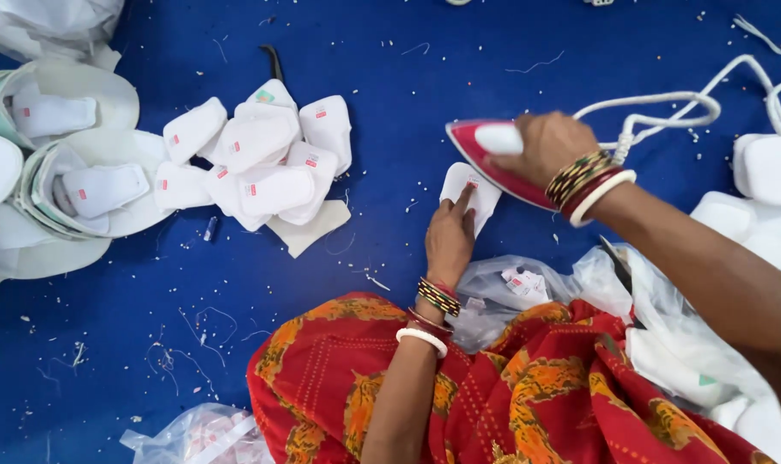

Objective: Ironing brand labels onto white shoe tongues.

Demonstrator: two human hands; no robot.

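Red sari: printed cloth (528, 404) over the lap, nearest the camera, clear plastic bags (528, 288) just beyond.
Left hand: (449, 239) fingers flat, pinning the white fabric piece (461, 191) to the blue floor covering (390, 94).
Piece: thin, limp, light (likely slides unless pinned); best held at its near edge, away from the soleplate.
Right hand: (545, 146) clenched around the handle of the red iron (493, 163), tip touching the piece.
Iron: rigid, weighty, presumably hot; handle only.
Farther left: pile of white pieces (257, 159).

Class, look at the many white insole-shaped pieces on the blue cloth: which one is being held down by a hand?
The single white piece beside the red iron, pinned under the left hand; the others lie untouched in the loose pile.
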